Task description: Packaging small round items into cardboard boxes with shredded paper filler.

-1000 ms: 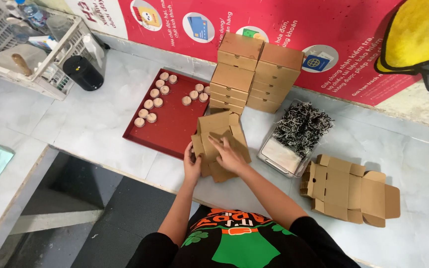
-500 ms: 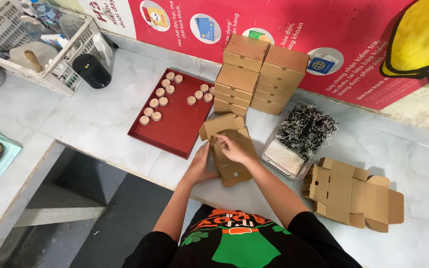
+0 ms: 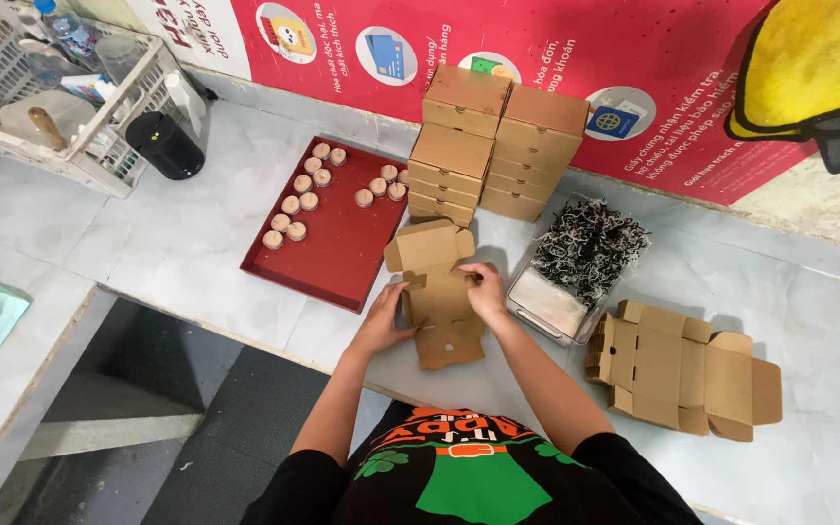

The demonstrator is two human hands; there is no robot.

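A brown cardboard box blank lies partly folded on the white counter in front of me. My left hand presses its left side flap. My right hand pinches its right side wall. The box's lid flap points away from me, toward two stacks of finished brown boxes.
A red tray with several small round cork-topped jars sits to the left. A clear tub of shredded paper filler stands to the right, beside a pile of flat box blanks. A white wire basket and a black cup are far left.
The box blank has been laid flatter on the counter, and both hands have shifted onto its side flaps. The view moved slightly left.
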